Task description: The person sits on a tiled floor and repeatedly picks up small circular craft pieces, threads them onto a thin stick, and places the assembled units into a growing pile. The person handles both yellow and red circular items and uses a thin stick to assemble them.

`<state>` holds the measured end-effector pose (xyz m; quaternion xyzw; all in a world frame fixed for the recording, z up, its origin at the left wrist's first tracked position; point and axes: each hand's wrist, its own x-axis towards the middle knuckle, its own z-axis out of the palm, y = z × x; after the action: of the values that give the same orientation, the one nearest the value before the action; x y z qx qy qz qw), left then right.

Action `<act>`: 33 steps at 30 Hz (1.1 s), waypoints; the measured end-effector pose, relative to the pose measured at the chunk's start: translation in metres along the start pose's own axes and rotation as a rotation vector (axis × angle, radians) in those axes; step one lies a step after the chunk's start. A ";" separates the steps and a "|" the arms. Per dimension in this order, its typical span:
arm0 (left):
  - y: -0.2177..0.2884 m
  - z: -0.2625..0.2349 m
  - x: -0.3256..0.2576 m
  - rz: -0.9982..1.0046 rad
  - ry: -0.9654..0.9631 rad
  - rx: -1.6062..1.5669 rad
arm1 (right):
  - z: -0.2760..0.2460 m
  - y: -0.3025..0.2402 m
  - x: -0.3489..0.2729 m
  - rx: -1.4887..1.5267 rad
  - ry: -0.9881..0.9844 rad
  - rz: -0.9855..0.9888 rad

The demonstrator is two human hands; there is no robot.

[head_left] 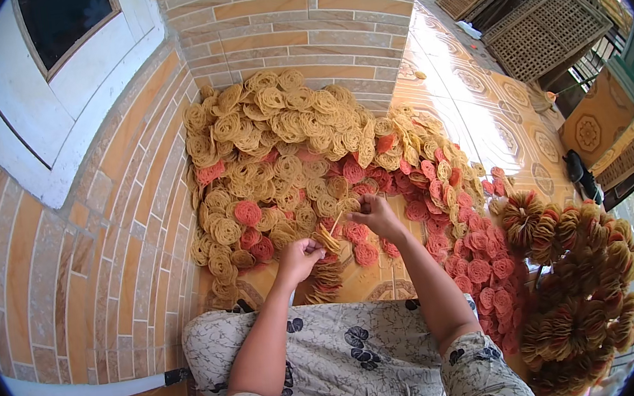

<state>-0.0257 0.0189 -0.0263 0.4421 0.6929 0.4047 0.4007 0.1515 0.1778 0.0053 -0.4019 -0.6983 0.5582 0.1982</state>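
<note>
My left hand is closed, pinching the top of a string of round, lacy crackers that hangs in front of my knees. Right of it, my right hand has its thumb and fingers pressed together on a thin pale strip, which runs down toward the top crackers. Just beyond both hands spreads a big heap of loose yellow crackers, with red crackers mixed in. More red ones lie thickly to the right of my right forearm.
Bundled crackers in yellow and red are piled at the right. A brick-patterned wall stands at left, and a tiled pillar backs the heap. Woven racks lean at the far right on the tiled floor.
</note>
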 end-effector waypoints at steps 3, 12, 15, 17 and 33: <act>0.003 -0.001 -0.002 0.051 0.006 0.027 | 0.002 -0.009 -0.005 -0.020 -0.002 -0.060; -0.004 0.008 0.001 -0.039 -0.032 -0.097 | -0.010 0.030 0.008 -0.526 0.130 -0.163; -0.003 0.009 0.001 -0.019 -0.037 -0.039 | -0.014 0.064 0.009 -1.145 0.360 -0.210; -0.001 0.009 0.001 0.057 -0.017 0.046 | -0.018 0.074 0.016 -1.023 0.366 -0.199; 0.000 0.009 0.000 0.044 0.084 -0.031 | -0.023 -0.008 0.006 -0.129 -0.037 0.031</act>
<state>-0.0175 0.0203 -0.0295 0.4336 0.6930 0.4422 0.3690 0.1622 0.1962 0.0187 -0.4140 -0.7302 0.5224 0.1502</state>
